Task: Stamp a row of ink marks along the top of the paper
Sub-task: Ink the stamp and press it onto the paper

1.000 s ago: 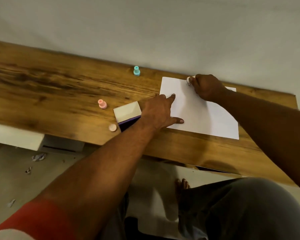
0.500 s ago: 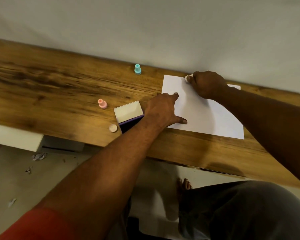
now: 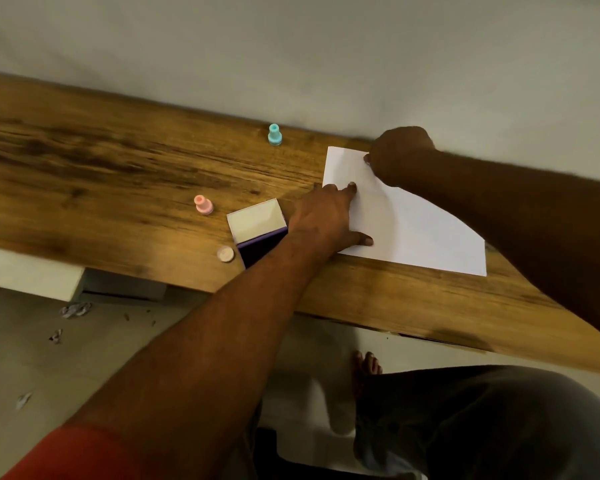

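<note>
One plain white paper (image 3: 413, 226), flat on the wooden desk (image 3: 118, 188).

We press our left hand (image 3: 321, 220), fingers spread, on the left side of the paper (image 3: 416, 230) on the wooden desk (image 3: 118, 174). Our right hand (image 3: 400, 150) curls at the paper's top edge, and whatever it grips is hidden. Left of the paper sit an open ink pad (image 3: 257, 223), a pink stamp (image 3: 203, 204) and a teal stamp (image 3: 274, 134).
</note>
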Demonstrator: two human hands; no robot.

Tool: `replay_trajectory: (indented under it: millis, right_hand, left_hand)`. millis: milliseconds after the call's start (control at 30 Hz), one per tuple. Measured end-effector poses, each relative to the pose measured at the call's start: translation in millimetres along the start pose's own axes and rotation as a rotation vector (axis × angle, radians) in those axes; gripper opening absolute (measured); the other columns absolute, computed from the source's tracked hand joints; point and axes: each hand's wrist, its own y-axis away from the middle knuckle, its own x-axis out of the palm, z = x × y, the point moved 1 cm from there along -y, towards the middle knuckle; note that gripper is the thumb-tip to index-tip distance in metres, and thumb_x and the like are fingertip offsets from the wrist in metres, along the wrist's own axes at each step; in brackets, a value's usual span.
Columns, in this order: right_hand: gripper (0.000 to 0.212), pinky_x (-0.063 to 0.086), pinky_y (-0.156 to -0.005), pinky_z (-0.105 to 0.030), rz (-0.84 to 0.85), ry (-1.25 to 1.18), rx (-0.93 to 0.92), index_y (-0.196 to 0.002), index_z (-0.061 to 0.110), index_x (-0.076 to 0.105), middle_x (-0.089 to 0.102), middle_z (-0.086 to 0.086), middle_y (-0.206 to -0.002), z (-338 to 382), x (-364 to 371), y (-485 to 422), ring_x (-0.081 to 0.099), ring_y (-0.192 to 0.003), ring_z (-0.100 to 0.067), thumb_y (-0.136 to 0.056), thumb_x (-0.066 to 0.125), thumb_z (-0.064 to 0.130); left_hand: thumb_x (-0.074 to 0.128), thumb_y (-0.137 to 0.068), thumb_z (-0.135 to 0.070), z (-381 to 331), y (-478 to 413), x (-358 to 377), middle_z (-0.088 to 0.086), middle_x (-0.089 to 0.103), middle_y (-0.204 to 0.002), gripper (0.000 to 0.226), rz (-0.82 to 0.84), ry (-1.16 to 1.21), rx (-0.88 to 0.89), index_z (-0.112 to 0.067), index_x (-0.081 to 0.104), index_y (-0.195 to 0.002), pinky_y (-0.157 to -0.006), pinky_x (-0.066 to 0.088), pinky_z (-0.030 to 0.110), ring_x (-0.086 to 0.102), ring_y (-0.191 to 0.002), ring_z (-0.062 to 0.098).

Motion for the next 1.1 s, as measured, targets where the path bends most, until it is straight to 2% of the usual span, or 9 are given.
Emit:
replay_trajectory:
  millis: [67, 333, 433, 533, 600, 700, 800, 967, 1100]
  right_hand:
    - [0.031, 0.039, -0.073, -0.032, 0.037, 0.044, 0.012, -0.118, 0.015, 0.067, 0.061, -0.003, -0.099, 2.8, -5.8, 1.7, 0.065, -0.105, -0.028, -0.106, 0.043, 0.030]
    - [0.045, 0.044, -0.076, -0.034, 0.044, -0.003, -0.003, -0.118, 0.016, 0.065, 0.064, -0.003, -0.108, -2.4, -19.3, 11.3, 0.065, -0.107, -0.027, -0.107, 0.035, 0.048]
    - [0.037, 0.043, -0.074, -0.034, -0.067, -0.105, 0.036, -0.120, 0.016, 0.063, 0.066, -0.006, -0.112, -4.2, -22.8, 22.3, 0.065, -0.105, -0.030, -0.105, 0.042, 0.041]
    - [0.038, 0.047, -0.082, -0.040, -0.221, -0.503, 0.181, -0.122, 0.010, 0.061, 0.066, -0.017, -0.116, -18.7, -22.5, 36.4, 0.063, -0.108, -0.039, -0.106, 0.041, 0.038]
    - [0.044, 0.050, -0.081, -0.040, -0.248, -0.956, 0.269, -0.110, 0.013, 0.066, 0.067, -0.017, -0.102, -34.8, -21.5, 47.0, 0.065, -0.094, -0.034, -0.107, 0.036, 0.045]
    - [0.035, 0.039, -0.044, -0.022, -0.248, -1.606, 0.439, -0.085, 0.022, 0.058, 0.051, -0.004, -0.077, -55.3, -12.3, 65.1, 0.048, -0.053, -0.016, -0.106, 0.042, 0.044]
    - [0.037, 0.034, -0.038, -0.014, -0.229, -1.579, 0.494, -0.080, 0.021, 0.058, 0.054, -0.004, -0.075, -62.3, 3.0, 85.9, 0.049, -0.053, -0.016, -0.105, 0.044, 0.045]
    - [0.048, 0.051, -0.075, -0.032, -0.284, -1.187, 0.314, -0.092, 0.014, 0.074, 0.072, -0.004, -0.081, -37.1, 18.9, 98.9, 0.067, -0.072, -0.023, -0.104, 0.043, 0.049]
    - [0.032, 0.044, -0.069, -0.025, -0.422, -1.066, 0.100, -0.098, 0.011, 0.078, 0.075, -0.005, -0.094, 6.6, 7.1, 101.9, 0.069, -0.084, -0.023, -0.098, 0.056, 0.035]
  left_hand:
    - [0.070, -0.079, -0.079, -1.0, 1.4, -1.8, 0.005, 0.048, -0.155, 0.109, -0.001, -0.015, 0.004, -0.031, 0.020, -0.164, -0.106, 0.050, 0.047, 0.051, -0.138, 0.030]
    - [0.066, -0.078, -0.083, 5.7, 10.7, 3.2, 0.005, 0.053, -0.152, 0.106, -0.027, 0.020, 0.013, -0.027, 0.029, -0.160, -0.105, 0.050, 0.051, 0.054, -0.135, 0.030]
    - [0.059, -0.080, -0.086, 13.5, 14.0, 2.4, 0.005, 0.052, -0.155, 0.103, -0.068, 0.071, -0.004, -0.027, 0.032, -0.160, -0.108, 0.048, 0.051, 0.054, -0.137, 0.029]
    - [0.051, -0.084, -0.087, 25.5, 19.7, -3.0, 0.004, 0.055, -0.153, 0.099, -0.177, 0.096, 0.035, -0.026, 0.037, -0.160, -0.106, 0.049, 0.046, 0.056, -0.134, 0.028]
    - [0.048, -0.086, -0.087, 36.0, 26.3, -7.3, 0.003, 0.059, -0.149, 0.095, -0.263, 0.101, 0.065, -0.025, 0.041, -0.158, -0.100, 0.050, 0.041, 0.059, -0.131, 0.026]
    - [0.048, -0.086, -0.087, 49.4, 37.5, -14.1, -0.001, 0.061, -0.145, 0.091, -0.323, 0.126, 0.085, -0.027, 0.046, -0.155, -0.091, 0.052, 0.037, 0.062, -0.124, 0.021]
    - [0.052, -0.087, -0.084, 63.7, 54.4, -19.3, -0.004, 0.065, -0.135, 0.085, -0.324, 0.157, 0.107, -0.030, 0.049, -0.153, -0.082, 0.051, 0.035, 0.064, -0.113, 0.018]
    - [0.057, -0.086, -0.080, 102.5, 93.6, -17.3, -0.001, 0.067, -0.129, 0.082, -0.323, 0.157, 0.124, -0.029, 0.052, -0.150, -0.079, 0.052, 0.035, 0.064, -0.108, 0.018]
    - [0.065, -0.077, -0.082, 143.4, 122.9, -3.7, -0.004, 0.068, -0.113, 0.085, -0.324, 0.263, 0.110, -0.025, 0.062, -0.141, -0.072, 0.049, 0.032, 0.064, -0.098, 0.016]
